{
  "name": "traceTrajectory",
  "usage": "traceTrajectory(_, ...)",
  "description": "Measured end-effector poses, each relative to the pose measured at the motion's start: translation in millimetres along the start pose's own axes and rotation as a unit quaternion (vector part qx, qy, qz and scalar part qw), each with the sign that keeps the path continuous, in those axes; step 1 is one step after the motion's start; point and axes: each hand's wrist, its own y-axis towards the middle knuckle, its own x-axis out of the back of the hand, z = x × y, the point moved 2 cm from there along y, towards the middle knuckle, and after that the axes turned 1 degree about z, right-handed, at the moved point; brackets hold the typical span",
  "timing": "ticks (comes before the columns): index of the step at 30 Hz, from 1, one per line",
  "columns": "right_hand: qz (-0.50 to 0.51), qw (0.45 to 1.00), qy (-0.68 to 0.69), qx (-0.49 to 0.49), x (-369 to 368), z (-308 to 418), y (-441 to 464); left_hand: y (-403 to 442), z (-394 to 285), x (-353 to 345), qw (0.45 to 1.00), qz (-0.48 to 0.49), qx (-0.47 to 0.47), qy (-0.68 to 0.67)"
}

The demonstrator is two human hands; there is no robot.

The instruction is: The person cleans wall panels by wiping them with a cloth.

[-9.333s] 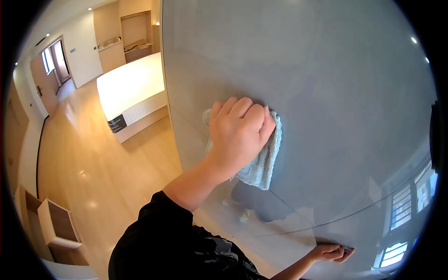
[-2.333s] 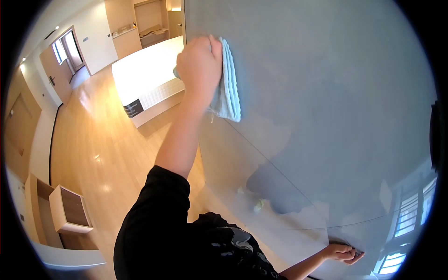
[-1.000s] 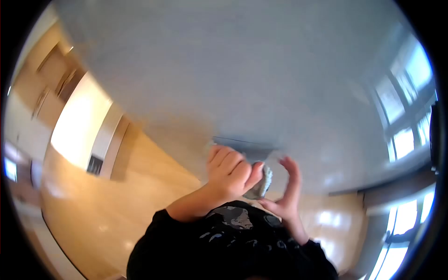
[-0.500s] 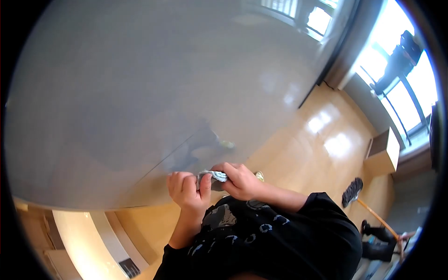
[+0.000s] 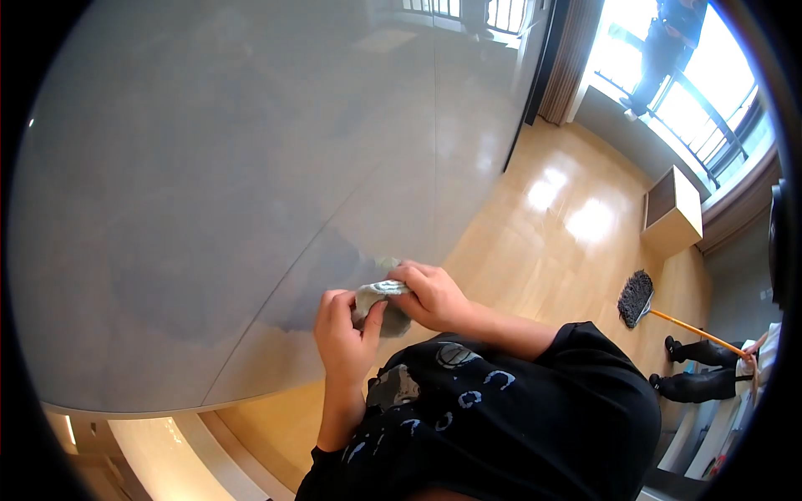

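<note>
A folded pale cloth [image 5: 383, 290] is held between both hands, in front of my chest. My left hand [image 5: 344, 334] grips its left side, with the thumb pressed against the front of the cloth. On the other side, my right hand [image 5: 433, 296] pinches the cloth with bent fingers. Behind the hands rises a large glossy grey panel [image 5: 251, 167] with thin dark seams and a dim reflection in it. The cloth hangs in the air, apart from the panel as far as I can tell.
At the right, a person [image 5: 710, 371] holds a mop [image 5: 637, 299] on the wooden floor [image 5: 518, 259]. Another person [image 5: 664, 50] is up at the bright window. A wooden box [image 5: 673, 214] stands below it. A pale mattress [image 5: 159, 459] shows at lower left.
The view has swung right, from the bed side toward the windows. The cloth has left the panel, where one hand held it before, and both hands now hold it near the chest.
</note>
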Motion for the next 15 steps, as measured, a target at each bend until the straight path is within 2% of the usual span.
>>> traceTrajectory(5,-0.039,0.996,-0.048,0.069,16,-8,6,-2,3,-21,0.999,0.036,0.013,0.018)
traceTrajectory(8,-0.017,1.000,0.011,0.001,19,-14,4,2,-1,-24,0.997,0.053,0.032,0.036)
traceTrajectory(15,-0.054,0.995,0.068,-0.057,13,-37,-3,10,9,-41,0.997,0.056,0.048,-0.005)
